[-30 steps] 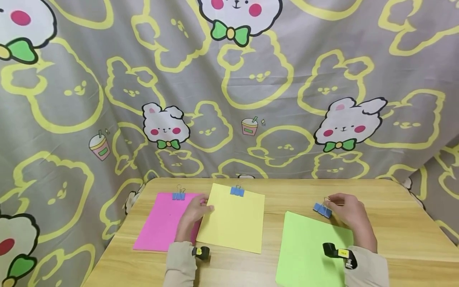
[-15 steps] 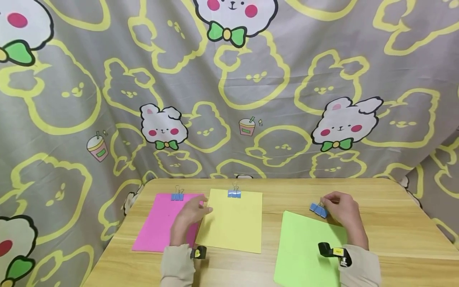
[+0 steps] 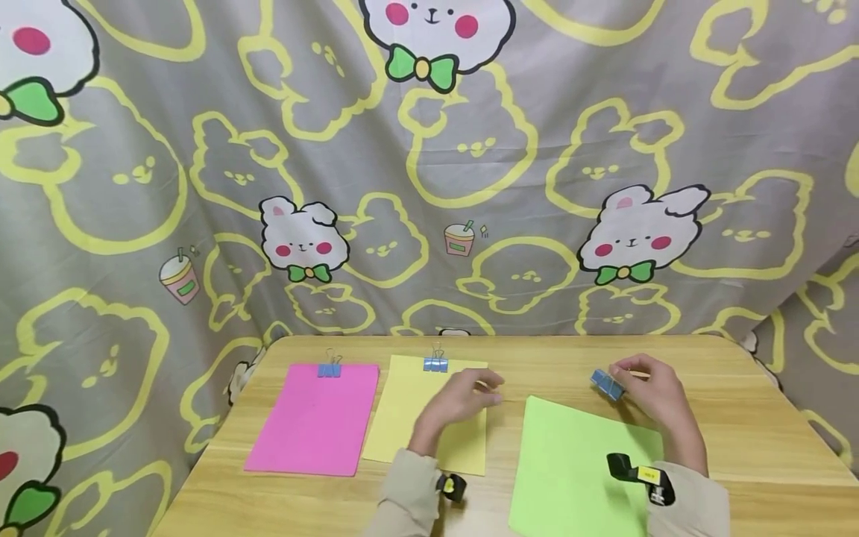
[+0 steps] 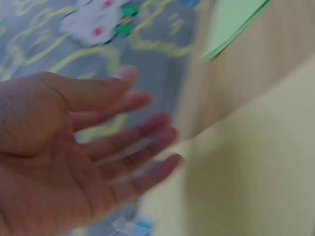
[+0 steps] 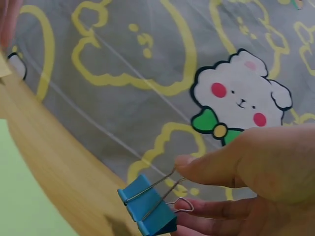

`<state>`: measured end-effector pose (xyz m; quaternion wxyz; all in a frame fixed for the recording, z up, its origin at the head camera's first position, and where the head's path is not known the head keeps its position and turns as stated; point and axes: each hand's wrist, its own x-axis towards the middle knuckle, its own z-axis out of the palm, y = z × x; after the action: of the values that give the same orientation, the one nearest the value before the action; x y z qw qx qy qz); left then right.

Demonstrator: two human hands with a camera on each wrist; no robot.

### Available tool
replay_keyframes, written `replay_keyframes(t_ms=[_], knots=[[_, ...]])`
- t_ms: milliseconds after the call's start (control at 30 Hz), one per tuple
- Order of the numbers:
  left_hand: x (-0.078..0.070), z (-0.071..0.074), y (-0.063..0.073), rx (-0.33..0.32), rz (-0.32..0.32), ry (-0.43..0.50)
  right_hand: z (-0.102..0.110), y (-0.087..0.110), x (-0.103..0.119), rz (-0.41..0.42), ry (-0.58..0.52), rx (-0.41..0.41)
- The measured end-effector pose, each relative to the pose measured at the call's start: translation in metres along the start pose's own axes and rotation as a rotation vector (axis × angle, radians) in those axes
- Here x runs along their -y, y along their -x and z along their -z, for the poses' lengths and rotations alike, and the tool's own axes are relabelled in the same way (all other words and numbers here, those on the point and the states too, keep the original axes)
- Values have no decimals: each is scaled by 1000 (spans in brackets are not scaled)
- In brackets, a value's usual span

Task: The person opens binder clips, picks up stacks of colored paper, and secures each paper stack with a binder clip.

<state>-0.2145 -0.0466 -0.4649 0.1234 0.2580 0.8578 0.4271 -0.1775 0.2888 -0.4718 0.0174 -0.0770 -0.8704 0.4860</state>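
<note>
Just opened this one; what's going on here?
A person is at a wooden table with coloured paper. The right hand has a pinching grip on the wire handles of a loose blue clip, held above the table just beyond the green paper. The left hand is over the yellow paper, holding nothing. The yellow paper and the pink paper each have a blue clip on the far edge; none shows on the visible part of the green.

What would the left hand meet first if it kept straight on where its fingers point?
Probably the blue binder clip pinched in the right hand; in the head view it lies ahead of the left hand, across bare tabletop. Depth is unclear, so the hand might pass above it.
</note>
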Motion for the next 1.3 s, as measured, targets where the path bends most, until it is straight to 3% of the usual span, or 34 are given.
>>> replay_keyframes(t_ms=[100, 267, 467, 567, 900, 1067, 1300], knots=[[-5, -23, -16, 46, -49, -53, 4, 2, -1, 1, -8, 5], [-25, -54, -33, 111, -96, -321, 13, 7, -1, 7, 8, 14], [-49, -82, -44, 181, -57, -681, 23, 14, 3, 5, 3, -26], [-57, -90, -47, 202, -30, -791, 26, 18, 7, 8, 13, -48], [-67, -92, -52, 278, 43, -799, 43, 28, 15, 12, 16, -144], [-76, -98, -52, 273, 82, -775, 48, 32, 16, -9, 3, -159], [-82, -107, -54, 253, 115, -852, 54, 35, 17, 4, 6, -185]])
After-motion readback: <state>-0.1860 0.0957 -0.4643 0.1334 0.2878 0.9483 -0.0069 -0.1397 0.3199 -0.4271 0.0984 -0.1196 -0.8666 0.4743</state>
